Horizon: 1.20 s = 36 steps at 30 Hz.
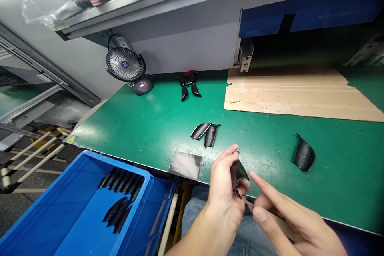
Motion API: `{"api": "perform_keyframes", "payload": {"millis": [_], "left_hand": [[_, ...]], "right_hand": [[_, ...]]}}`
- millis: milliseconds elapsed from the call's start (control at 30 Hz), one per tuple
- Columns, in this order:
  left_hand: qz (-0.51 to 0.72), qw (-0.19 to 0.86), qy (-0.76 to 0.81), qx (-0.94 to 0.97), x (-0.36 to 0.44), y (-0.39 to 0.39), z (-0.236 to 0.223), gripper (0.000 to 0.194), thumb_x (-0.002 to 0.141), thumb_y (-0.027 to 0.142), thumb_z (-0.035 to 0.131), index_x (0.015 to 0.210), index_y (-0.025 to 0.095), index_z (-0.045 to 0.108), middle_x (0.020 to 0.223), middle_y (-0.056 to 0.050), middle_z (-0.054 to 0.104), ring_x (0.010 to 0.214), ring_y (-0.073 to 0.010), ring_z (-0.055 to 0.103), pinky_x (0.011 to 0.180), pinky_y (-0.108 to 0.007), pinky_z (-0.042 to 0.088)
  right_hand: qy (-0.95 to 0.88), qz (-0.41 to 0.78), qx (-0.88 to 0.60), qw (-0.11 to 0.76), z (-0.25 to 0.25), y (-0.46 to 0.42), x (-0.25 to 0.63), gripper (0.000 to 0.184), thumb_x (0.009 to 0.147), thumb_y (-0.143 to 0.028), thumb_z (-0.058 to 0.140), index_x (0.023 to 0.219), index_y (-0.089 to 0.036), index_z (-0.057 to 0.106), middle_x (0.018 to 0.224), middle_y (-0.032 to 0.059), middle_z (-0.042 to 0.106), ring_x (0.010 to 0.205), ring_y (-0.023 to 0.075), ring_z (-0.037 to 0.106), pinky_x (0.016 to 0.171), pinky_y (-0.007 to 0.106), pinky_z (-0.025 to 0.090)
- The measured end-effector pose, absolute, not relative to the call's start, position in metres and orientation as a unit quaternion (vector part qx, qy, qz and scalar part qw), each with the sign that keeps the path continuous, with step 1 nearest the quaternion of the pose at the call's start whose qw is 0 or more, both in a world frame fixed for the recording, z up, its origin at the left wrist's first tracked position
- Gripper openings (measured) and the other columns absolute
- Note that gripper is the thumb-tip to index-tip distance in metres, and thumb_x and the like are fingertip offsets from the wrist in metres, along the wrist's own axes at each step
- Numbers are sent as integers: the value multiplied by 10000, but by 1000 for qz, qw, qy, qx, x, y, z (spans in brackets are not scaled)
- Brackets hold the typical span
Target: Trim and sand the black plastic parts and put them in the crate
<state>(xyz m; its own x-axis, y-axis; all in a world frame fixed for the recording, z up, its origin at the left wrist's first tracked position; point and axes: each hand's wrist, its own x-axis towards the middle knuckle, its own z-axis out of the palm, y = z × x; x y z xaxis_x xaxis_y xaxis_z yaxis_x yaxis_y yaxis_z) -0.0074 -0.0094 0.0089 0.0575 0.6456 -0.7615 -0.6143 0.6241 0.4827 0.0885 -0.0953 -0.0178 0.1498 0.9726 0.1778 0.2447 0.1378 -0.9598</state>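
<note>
My left hand (223, 190) is closed around a small curved black plastic part (238, 174), held just above the front edge of the green table (144, 128). My right hand (285, 216) is beside it with the index finger stretched toward the part; thumb and other fingers pinch a thin tool I cannot make out. Two similar black parts (205, 132) lie on the table ahead of my hands. Another black part (304, 155) rests to the right.
A blue bin (75, 224) at lower left holds several black parts. A dark square plate (186, 165) lies at the table edge. A small fan (125, 65) and black cutters (188, 85) sit at the back. Brown cardboard (300, 94) covers the back right.
</note>
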Motion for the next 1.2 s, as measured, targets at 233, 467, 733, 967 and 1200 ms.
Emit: {"api": "perform_keyframes", "payload": {"millis": [233,467,733,967,1200], "left_hand": [[438,725,530,36,-4,-16,11,378,712,167,606,1085,166,668,674,3,490,477,-60,450,412,-157,298],[423,724,543,55,-6,-14,11,414,671,161,616,1080,161,678,671,13,475,443,-59,376,394,-183,267],[455,696,549,78,-5,-16,11,367,679,148,617,1037,131,695,695,-4,510,491,-54,362,453,-182,276],[464,691,551,67,-3,-18,7,373,696,183,621,1061,177,693,648,14,448,505,-67,355,494,-192,291],[465,681,563,60,-2,-16,6,375,702,216,637,1073,209,689,671,5,453,545,-89,404,500,-201,291]], "right_hand": [[-632,355,-519,453,-12,-83,100,412,834,-269,647,1244,-257,611,816,-11,702,719,100,689,697,99,522],[-633,355,-541,425,-13,-85,102,390,859,-317,618,1246,-275,605,852,-17,698,758,83,678,742,78,494],[-616,343,-555,441,-8,-85,99,328,855,-331,623,1176,-269,657,793,-23,686,667,70,648,683,65,495],[-609,367,-555,431,-15,-87,101,357,854,-337,620,1199,-249,648,1030,35,718,821,147,703,736,141,543],[-565,363,-586,453,-14,-92,91,337,861,-373,602,1176,-269,661,1126,19,692,868,137,700,796,138,515]]}}
